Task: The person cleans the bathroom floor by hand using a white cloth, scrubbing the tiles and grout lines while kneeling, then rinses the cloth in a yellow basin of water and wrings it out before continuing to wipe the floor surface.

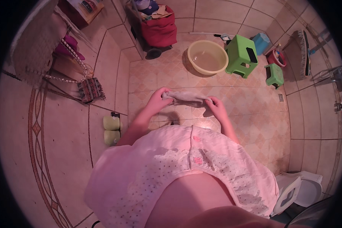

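A grey, crumpled cloth point(188, 97) is stretched between my two hands above the tiled floor. One end is pinched in my left hand point(160, 100), the other between the thumb and fingers of my right hand point(215, 106). The cloth sags a little and is folded along its length. Beyond it, on the floor, stands a round yellow plastic basin point(207, 61) that holds water. Right beside the basin is a green plastic stool point(240, 55) with a dark object on its seat.
A red bag point(159, 31) on wheels stands at the back left. Toward the right wall are a small green stool point(274, 74), a blue bin point(261, 42) and a red bucket point(282, 63). A toilet point(287, 191) is at lower right; green slippers point(111, 123) hang at left.
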A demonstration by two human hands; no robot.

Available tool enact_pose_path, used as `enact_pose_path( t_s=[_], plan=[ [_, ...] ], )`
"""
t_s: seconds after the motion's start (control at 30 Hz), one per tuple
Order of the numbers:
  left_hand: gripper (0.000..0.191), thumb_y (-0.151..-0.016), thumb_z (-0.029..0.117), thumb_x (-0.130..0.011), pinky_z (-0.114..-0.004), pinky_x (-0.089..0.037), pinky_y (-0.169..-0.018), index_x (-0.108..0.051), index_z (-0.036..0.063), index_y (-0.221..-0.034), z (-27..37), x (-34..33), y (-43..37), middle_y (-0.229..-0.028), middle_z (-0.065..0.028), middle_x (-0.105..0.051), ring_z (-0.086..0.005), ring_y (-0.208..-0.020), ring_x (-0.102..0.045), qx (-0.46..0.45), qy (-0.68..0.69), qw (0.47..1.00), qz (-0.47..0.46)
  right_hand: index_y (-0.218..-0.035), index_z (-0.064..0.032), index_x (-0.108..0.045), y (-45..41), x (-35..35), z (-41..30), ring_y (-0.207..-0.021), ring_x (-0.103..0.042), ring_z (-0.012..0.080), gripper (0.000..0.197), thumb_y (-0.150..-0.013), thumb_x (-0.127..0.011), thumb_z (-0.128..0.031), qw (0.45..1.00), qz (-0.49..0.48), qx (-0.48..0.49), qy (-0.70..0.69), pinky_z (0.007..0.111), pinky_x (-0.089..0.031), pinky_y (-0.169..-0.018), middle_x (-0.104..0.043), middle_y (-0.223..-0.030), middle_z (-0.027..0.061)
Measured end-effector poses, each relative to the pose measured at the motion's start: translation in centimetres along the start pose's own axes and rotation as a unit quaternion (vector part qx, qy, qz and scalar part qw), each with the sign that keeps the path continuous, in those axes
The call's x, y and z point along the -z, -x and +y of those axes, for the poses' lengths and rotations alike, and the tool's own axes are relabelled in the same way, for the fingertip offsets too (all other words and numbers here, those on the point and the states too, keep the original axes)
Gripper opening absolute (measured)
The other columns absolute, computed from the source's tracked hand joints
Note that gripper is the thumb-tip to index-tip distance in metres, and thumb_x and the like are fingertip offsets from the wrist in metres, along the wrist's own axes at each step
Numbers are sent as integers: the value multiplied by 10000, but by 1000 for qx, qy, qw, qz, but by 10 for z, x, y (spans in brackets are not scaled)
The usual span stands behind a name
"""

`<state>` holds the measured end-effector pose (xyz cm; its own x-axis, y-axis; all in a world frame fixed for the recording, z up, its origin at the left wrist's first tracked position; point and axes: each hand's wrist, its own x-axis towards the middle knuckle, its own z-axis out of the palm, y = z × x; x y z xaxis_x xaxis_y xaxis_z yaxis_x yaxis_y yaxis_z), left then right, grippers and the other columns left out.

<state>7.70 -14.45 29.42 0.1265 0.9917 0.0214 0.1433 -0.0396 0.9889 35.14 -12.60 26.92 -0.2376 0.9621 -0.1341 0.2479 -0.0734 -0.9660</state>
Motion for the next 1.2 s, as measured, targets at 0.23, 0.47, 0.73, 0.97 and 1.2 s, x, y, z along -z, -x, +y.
enact_pose_path(
  t_s=[0.23, 0.47, 0.73, 0.97, 1.2],
  plan=[
    [264, -679, 77, -642, -254, -408, -624, -507, 25, -901, -11, -14, -36, -776, -33, -521, -105, -703, -487, 11, -34, 999, -10, -966, -14, -550, -12, 17, 7, -724, -517, 101, 187, -839, -513, -147, 995, 72, 71, 14, 235, -418, -650, -583, -786, 34],
    [319, -694, 156, -653, -274, -425, -664, -517, 17, -947, -9, -64, -83, -788, -102, -568, -145, -732, -530, 10, -125, 991, 50, -996, -12, -517, -31, 70, 9, -757, -525, 124, 269, -814, -557, -206, 996, 59, 51, 34, 260, -426, -681, -572, -826, 63],
    [265, -716, 97, -625, -246, -428, -690, -529, 10, -947, 16, -84, -123, -822, -66, -586, -122, -766, -542, 8, -22, 996, 88, -906, -13, -486, -92, 120, 6, -747, -511, 130, 281, -696, -655, -88, 982, 41, 124, 137, 262, -428, -685, -552, -821, 68],
    [161, -721, 103, -626, -240, -405, -621, -507, 51, -816, -8, -53, -161, -720, -9, -518, -90, -694, -490, 26, 38, 999, 26, -916, -14, -510, -138, 108, -4, -719, -512, 90, 206, -756, -611, -95, 993, 19, 110, 25, 225, -423, -660, -561, -804, 25],
    [107, -791, 114, -573, -209, -376, -663, -490, 61, -834, 15, 2, -189, -783, 26, -504, -55, -751, -465, 44, 81, 995, -33, -951, -20, -523, -163, 74, -32, -727, -515, 79, 223, -788, -598, -152, 995, 41, 63, -70, 209, -420, -654, -567, -808, 15]
  ],
)
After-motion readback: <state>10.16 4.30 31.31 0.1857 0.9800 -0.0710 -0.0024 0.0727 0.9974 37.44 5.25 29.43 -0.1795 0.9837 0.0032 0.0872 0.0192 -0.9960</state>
